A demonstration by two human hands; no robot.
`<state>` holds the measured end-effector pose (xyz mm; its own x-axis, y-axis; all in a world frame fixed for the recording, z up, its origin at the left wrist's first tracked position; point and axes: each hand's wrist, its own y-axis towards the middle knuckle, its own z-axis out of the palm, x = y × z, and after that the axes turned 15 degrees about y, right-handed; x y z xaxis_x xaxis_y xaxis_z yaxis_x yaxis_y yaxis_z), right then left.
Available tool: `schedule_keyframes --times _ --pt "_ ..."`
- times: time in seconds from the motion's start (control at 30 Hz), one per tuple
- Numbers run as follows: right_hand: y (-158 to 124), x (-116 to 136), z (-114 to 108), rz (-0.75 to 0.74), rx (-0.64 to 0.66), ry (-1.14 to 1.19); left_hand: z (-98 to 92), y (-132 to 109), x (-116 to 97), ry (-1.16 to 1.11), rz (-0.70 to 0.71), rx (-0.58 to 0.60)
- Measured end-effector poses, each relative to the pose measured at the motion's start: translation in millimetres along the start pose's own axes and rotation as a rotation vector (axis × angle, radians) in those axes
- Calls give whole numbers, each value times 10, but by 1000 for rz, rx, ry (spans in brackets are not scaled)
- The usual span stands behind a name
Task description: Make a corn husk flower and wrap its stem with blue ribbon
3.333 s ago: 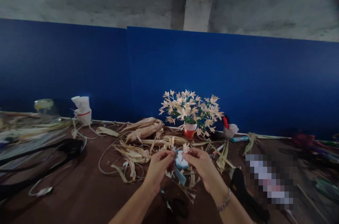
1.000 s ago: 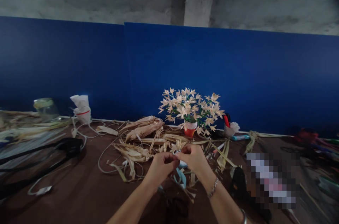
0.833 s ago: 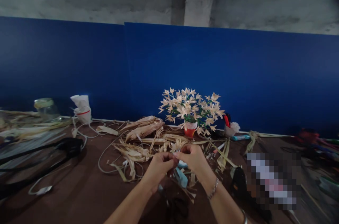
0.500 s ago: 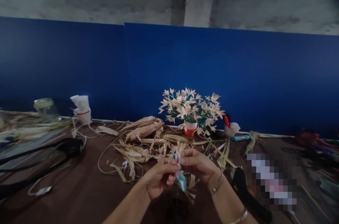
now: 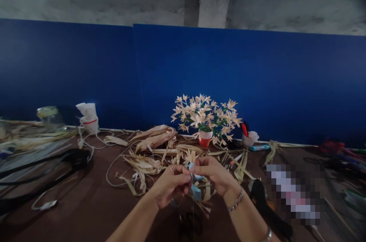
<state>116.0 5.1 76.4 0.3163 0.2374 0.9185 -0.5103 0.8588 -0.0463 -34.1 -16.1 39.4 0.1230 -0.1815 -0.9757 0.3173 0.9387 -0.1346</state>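
Both hands meet above the brown table (image 5: pixel 85 211). My left hand (image 5: pixel 170 183) is curled in a pinch on a light blue strip (image 5: pixel 196 191) that hangs down between the hands. My right hand (image 5: pixel 214 173), with a bracelet at the wrist, pinches the upper end of the same strip, next to a small pale dried flower (image 5: pixel 190 157). Just behind the hands lies a heap of dried husk strips (image 5: pixel 154 142).
A red cup of cream paper flowers (image 5: pixel 206 120) stands at the back against the blue wall panel. A glass jar (image 5: pixel 50 116) and a white cup (image 5: pixel 89 121) stand at the left. Black straps (image 5: pixel 71 160) and a white cord (image 5: pixel 111 169) lie on the left; black glue gun (image 5: pixel 263 204) at the right.
Over the last seconds the hands stayed together on the light blue strip, lifting it and turning it; they now sit slightly lower and closer to me than one second ago.
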Motion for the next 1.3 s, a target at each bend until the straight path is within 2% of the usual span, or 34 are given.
schedule_keyframes --times 0.13,0.27,0.37,0.43,0.5,0.57,0.73,0.93,1.0,1.1,1.17,1.3 --pt "-20 16 9 -16 -13 -36 6 -12 -38 124 44 -27" --pt "50 -61 4 -142 -223 -322 21 33 -32 407 140 -183" --pt "96 -125 9 -244 -363 -561 24 82 22 529 211 -296" --pt "103 -144 20 -262 -404 -647 19 97 46 538 188 -285" --pt "96 -144 32 -261 -412 -693 11 95 48 501 135 -226" --pt "83 -135 42 -246 -407 -700 6 83 35 467 106 -185" --pt "73 -124 50 -231 -398 -655 14 67 7 434 107 -187" --pt "71 -87 58 -178 -360 -461 50 38 -48 296 64 -172" --pt "56 -56 55 -136 -294 -341 56 22 -57 231 44 -168" --pt "31 -21 36 -22 -67 -89 58 4 -44 96 16 -125" --pt "24 -14 19 19 30 29 62 -1 -30 40 1 -83" --pt "48 -29 9 -10 -5 29 64 7 -22 57 -5 -83"
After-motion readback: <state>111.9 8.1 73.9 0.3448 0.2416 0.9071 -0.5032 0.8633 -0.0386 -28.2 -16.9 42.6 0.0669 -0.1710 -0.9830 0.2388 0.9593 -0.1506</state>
